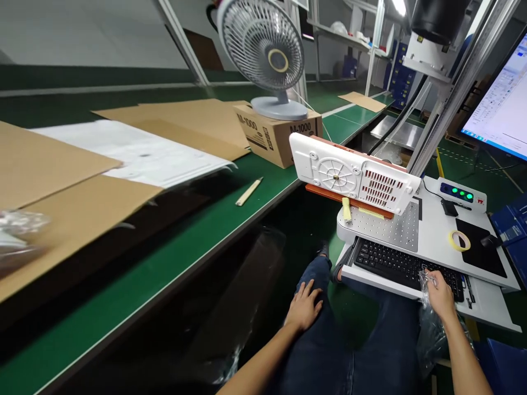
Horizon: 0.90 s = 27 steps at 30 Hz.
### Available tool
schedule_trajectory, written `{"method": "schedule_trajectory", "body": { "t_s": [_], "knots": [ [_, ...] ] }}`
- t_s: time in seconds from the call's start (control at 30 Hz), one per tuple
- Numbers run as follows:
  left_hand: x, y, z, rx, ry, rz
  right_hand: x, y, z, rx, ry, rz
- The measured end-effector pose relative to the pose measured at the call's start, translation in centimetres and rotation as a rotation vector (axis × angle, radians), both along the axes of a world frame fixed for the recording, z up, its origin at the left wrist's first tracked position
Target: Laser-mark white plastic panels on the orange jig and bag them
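My left hand (303,306) lies flat on my thigh, its fingers spread and nothing in it. My right hand (439,293) is closed around a crumpled clear plastic bag (432,334), over the front edge of the keyboard drawer. The bag hangs down beside my right leg. Behind that hand is a black keyboard (387,263) in the pulled-out drawer. Above the perforated metal plate (401,233), a white plastic panel (341,171) with a round ribbed pattern and slots stands on edge against an orange-brown fixture (325,193).
A grey fan (263,46) stands on a cardboard box (263,129) on the green bench (197,241). Cardboard sheets (197,118) and a white sheet (140,153) lie to the left. At right are a tape roll (458,240), a button box (463,195) and a monitor (502,104).
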<state>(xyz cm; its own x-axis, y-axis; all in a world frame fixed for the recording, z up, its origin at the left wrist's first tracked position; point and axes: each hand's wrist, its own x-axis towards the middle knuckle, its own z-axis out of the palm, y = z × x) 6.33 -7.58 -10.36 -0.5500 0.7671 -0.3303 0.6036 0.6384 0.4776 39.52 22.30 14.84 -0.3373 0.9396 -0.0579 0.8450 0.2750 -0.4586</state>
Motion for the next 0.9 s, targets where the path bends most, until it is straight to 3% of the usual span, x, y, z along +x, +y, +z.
{"method": "schedule_trajectory", "body": {
  "t_s": [0.6,0.9],
  "knots": [
    [-0.3,0.0,-0.2,0.014,0.027,0.003,-0.3,0.1,0.1,-0.056,-0.081,-0.027],
    [-0.5,0.2,0.8,-0.009,0.015,0.002,-0.1,-1.0,0.3,-0.015,0.181,-0.083]
  ]
}}
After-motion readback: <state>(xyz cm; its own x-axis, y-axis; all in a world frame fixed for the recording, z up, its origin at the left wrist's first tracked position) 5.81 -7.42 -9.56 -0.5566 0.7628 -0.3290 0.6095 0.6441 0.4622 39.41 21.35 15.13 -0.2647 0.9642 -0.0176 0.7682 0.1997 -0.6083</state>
